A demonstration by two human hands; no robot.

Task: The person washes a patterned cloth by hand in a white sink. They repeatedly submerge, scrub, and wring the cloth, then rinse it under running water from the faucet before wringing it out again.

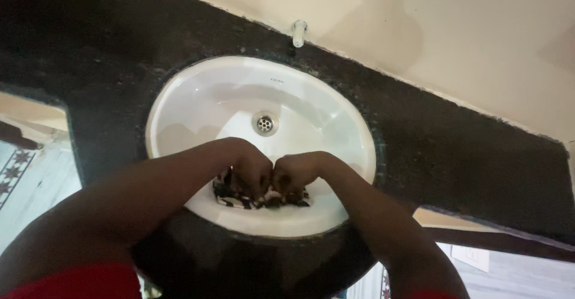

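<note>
Both arms reach in, left hand (251, 170) and right hand (294, 173) fisted tight, knuckles pressed together.

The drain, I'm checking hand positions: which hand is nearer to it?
Left, slightly. The left hand lies just below the drain; the right hand lies below and further right. Both grip the patterned cloth.

Person, two arms in view from above. Left hand (251, 170) and right hand (296, 173): bare, no rings, bands or watch visible. Forearms: bare to above the elbow. Sleeves: red fabric, short; left sleeve (78, 282) a broad band, right sleeve (428, 294) only a sliver.
</note>
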